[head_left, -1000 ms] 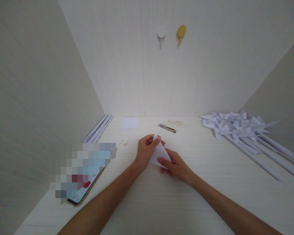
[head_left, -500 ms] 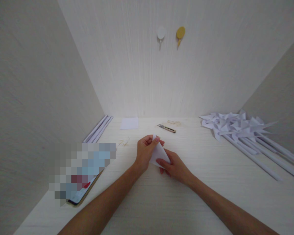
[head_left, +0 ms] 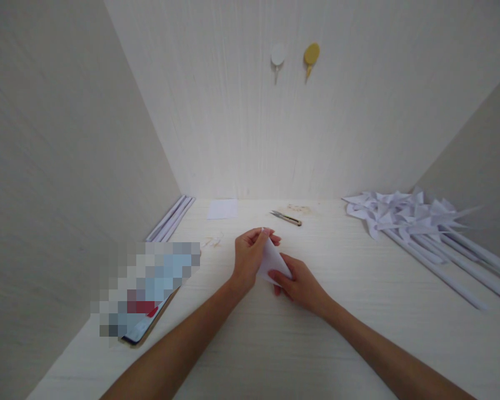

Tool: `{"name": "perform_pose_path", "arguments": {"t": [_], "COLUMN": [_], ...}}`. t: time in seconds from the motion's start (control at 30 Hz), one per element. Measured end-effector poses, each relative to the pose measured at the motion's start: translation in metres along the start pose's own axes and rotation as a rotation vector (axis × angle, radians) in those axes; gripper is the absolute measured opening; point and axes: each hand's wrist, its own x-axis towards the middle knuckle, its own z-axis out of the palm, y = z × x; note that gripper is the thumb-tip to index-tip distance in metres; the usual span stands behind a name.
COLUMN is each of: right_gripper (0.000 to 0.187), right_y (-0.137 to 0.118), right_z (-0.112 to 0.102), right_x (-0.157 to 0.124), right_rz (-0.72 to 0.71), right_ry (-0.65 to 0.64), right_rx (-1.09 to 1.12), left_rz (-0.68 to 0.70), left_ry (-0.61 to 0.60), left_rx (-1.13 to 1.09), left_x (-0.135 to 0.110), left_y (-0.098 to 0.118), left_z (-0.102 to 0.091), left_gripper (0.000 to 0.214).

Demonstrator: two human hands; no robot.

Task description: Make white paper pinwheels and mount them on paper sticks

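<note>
A: What is the left hand (head_left: 250, 258) doing?

B: It is closed on the folded white paper (head_left: 272, 258), with thumb and fingertips pinching the top corner of the triangle.

A: And the right hand (head_left: 300, 284)?

B: It grips the same paper at the lower corner, fingers on top, just beside the left hand. The paper sits between the two, low over the table (head_left: 275, 344); whether it touches the table cannot be told.

A: What lies beyond the hands?

B: Past the fingertips lie small snips (head_left: 286, 218), and beyond the left hand is a white paper square (head_left: 222, 209). Farther out on that side, rolled paper sticks (head_left: 170, 218) lie along the wall. A phone (head_left: 144, 332) lies near the left forearm, its screen blurred.

A: And on the right hand's side?

B: Well apart from it is a pile of white paper pinwheels (head_left: 400, 214). High on the wall ahead hang a white hook (head_left: 278, 54) and a yellow hook (head_left: 311, 54).
</note>
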Motion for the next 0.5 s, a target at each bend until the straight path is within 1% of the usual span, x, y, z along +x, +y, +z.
{"name": "perform_pose_path", "arguments": {"t": [0.27,0.4,0.5], "right_gripper": [0.005,0.007,0.006], "right_y": [-0.0013,-0.0017,-0.0017], "right_z": [-0.0002,-0.0005,-0.0007], "right_x": [-0.0011,-0.0012,-0.0007], "right_rz": [-0.002,-0.011,-0.014], "right_ry": [-0.001,-0.001,0.001], "right_rx": [0.004,0.005,0.008], "left_rz": [0.002,-0.024,-0.039], "left_ry": [-0.008,-0.022,-0.056], "left_rx": [0.001,-0.051,-0.100], "left_x": [-0.0003,0.0003,0.0022], "left_y": [0.0012,0.0021,0.0027], "left_z": [-0.0003,-0.0022,-0.0045], "left_gripper": [0.019,0.018,0.017]}}
